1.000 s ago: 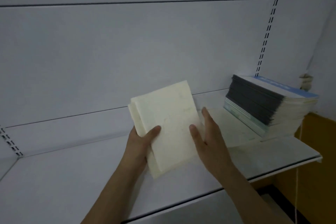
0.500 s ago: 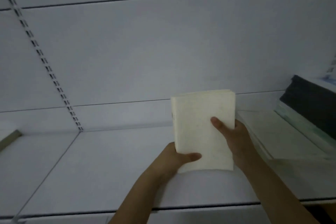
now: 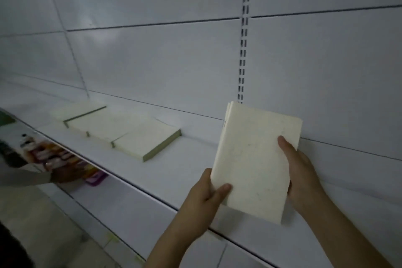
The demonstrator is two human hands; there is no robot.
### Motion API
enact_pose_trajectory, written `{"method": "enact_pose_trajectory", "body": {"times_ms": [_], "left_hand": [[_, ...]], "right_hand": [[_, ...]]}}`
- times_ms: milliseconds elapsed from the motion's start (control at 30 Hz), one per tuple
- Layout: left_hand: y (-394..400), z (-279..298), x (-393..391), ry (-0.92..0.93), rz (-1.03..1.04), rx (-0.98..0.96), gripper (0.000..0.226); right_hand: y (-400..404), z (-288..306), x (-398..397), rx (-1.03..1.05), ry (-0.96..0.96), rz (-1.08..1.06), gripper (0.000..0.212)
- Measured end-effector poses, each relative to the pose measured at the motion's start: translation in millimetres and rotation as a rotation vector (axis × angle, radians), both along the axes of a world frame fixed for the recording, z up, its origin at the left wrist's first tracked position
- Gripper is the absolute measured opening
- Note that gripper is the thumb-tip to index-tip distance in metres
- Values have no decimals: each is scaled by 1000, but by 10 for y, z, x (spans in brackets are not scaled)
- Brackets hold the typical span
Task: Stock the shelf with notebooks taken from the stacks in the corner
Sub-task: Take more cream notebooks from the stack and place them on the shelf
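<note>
Notebooks with plain cream covers, a thin bundle of them, are held upright and slightly tilted above the white metal shelf, near its front edge and towards its right part in the head view. The left hand grips the bundle's lower left corner, thumb curled over the front cover and the fingers hidden behind. The right hand grips the right edge, thumb lying across the cover and the rest of the fingers wrapped behind it. At the top left corner of the bundle several cover edges fan out a little, so it is more than one notebook; how many cannot be told.

Further left along the shelf, flat cream stacks of notebooks lie in a row close to the back panel, each touching or just beside the next, the nearest one showing a greenish page edge. The row is well apart from the held bundle. Behind the shelf rises a white panelled back wall with a slotted upright strip just above the bundle.

Below the shelf's front edge at the left, another person's forearm reaches towards blurred colourful packages, perhaps stationery, on a lower level.
</note>
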State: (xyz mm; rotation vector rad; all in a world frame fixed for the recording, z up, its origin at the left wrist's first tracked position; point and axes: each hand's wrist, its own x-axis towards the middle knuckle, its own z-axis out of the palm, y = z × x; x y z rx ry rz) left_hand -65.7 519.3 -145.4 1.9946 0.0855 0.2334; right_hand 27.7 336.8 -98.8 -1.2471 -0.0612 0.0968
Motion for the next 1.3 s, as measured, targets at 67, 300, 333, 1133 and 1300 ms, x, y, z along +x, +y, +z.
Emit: {"method": "enact_pose_trajectory", "body": {"times_ms": [67,300,333,1133,1300], "left_hand": [[532,27,-102,25,50,10,25],[1911,108,-410,58,128,94,71],[2057,124,-438,46,111,124,76],[6029,235,802,56,313,452,85],[6695,271,1002,60,324,408,87]], "right_hand": [[543,71,48,-33,-21,15,22],[2202,16,131,-89,39,76,28],[2376,11,161,-84,62,80,28],[5814,182,1699,-250,91,527,23],[6378,177,1806,-254,108,499,24]]}}
